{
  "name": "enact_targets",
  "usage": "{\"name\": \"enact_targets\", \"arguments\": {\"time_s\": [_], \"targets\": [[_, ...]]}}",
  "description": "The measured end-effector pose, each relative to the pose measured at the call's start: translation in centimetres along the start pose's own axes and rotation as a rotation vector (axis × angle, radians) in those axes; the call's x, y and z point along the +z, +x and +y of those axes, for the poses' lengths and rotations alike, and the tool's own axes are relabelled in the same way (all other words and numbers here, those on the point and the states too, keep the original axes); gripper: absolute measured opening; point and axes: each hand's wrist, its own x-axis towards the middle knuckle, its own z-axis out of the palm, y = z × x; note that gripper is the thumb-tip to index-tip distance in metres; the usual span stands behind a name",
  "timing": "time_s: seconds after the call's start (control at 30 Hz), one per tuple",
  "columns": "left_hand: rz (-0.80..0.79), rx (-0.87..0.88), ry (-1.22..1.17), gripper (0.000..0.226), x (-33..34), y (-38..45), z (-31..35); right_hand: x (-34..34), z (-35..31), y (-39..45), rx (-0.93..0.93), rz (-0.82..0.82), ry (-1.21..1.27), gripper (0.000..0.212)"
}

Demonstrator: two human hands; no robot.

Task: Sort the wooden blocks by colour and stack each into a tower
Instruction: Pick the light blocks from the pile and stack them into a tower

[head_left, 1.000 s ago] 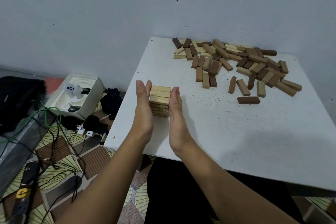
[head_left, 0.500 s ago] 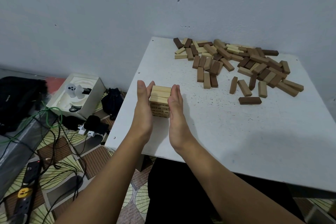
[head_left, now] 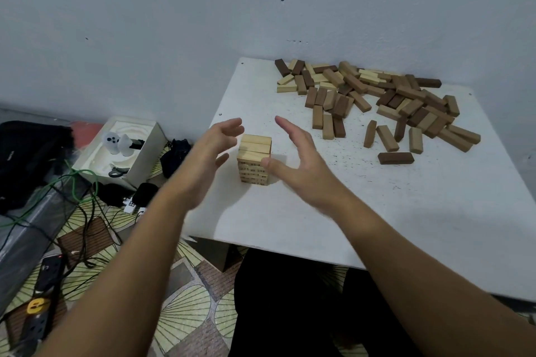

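Observation:
A short tower of light wooden blocks (head_left: 254, 159) stands upright near the left front of the white table (head_left: 377, 211). My left hand (head_left: 207, 159) hovers just left of it, fingers spread and relaxed, a little blurred, holding nothing. My right hand (head_left: 298, 162) is just right of the tower with straight fingers, its thumb tip close to the tower's upper right corner; contact is unclear. A loose pile of mixed light, medium and dark brown blocks (head_left: 377, 98) lies across the far right of the table, with one dark block (head_left: 396, 158) lying apart in front.
The table's left edge drops to a patterned floor with tangled cables (head_left: 72, 206), a power strip (head_left: 37, 307), a white box (head_left: 121, 148) holding controllers, and black bags (head_left: 26, 153). A grey wall stands behind the table. My dark-clothed lap (head_left: 290, 298) is under the front edge.
Both hands, which pressed flat against the tower's two sides, have pulled apart and opened away from it. The tower stands in the same place.

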Motion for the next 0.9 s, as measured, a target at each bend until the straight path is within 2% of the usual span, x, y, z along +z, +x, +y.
{"name": "enact_targets", "arguments": {"time_s": [0.13, 0.3, 0.6, 0.9], "targets": [[-0.279, -0.072, 0.210, 0.084, -3.6, 0.8, 1.8, -2.3, -0.1, 1.0, 0.026, -0.125, -0.099, 0.084], [-0.388, -0.124, 0.421, 0.082, -4.1, 1.9, 3.7, -2.8, 0.2, 1.8, 0.030, -0.178, -0.181, 0.078], [-0.412, -0.084, 0.345, 0.057, -3.5, 1.8, 3.6, -2.3, 0.8, 2.2, 0.023, -0.165, -0.115, 0.060], [-0.415, -0.072, 0.303, 0.051, -3.4, 2.2, 3.2, -1.8, 0.9, 2.4, 0.018, -0.161, -0.069, 0.053]]}}
